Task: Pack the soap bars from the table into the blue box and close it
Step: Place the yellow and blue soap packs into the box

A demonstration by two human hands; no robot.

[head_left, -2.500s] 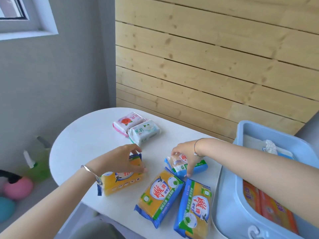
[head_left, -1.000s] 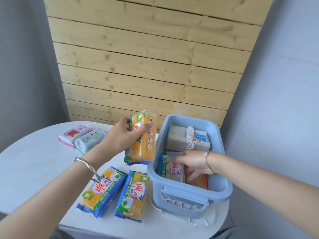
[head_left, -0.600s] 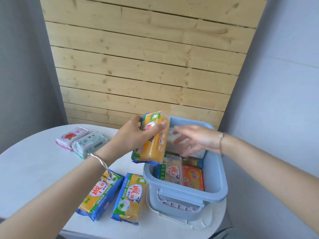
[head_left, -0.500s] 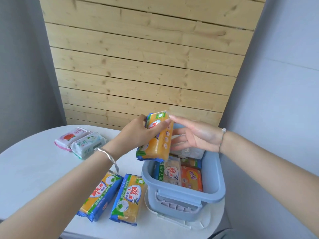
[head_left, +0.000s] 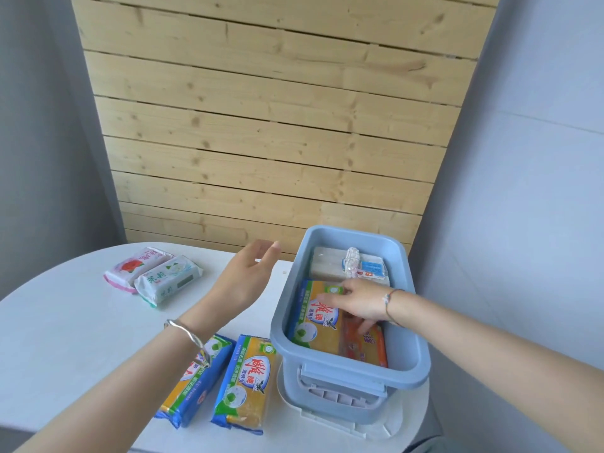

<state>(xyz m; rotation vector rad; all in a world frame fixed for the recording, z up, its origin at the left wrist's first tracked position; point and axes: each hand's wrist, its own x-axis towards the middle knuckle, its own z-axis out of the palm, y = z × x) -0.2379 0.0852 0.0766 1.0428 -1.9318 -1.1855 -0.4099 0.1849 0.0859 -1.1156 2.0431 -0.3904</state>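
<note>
1. A white round table [head_left: 65,338] stands in front of a wall of pale wood planks [head_left: 261,125], with grey walls on either side.
2. The right hand [head_left: 354,304] reaches down into the blue box [head_left: 346,376]. Its fingers are spread and rest flat on a yellow soap bar [head_left: 315,322] inside; the grip is not closed round the bar, it only presses on top.
3. That bar lies flat, label up, in the left half of the box. Its long axis runs from the near wall toward the far wall, the same way as the box's long side.
4. Beside it on the right lies an orange bar [head_left: 369,348], parallel to it. At the far end a pale wrapped bar [head_left: 349,268] lies crosswise.
5. The left hand [head_left: 248,277] hovers above the table just left of the box, open, fingers loosely extended, holding nothing. A silver bangle [head_left: 188,333] sits on that wrist.
6. Two more yellow bars [head_left: 228,380] lie side by side at the near edge of the table, just left of the box, their long axes pointing roughly away from the person; the left one is partly hidden by the forearm.
7. Farther left, well apart from the box, a pink bar [head_left: 137,268] and a white-green bar [head_left: 168,279] lie touching, both angled toward the far right.
8. The box stands on a white lid [head_left: 376,426], open-topped.
</note>
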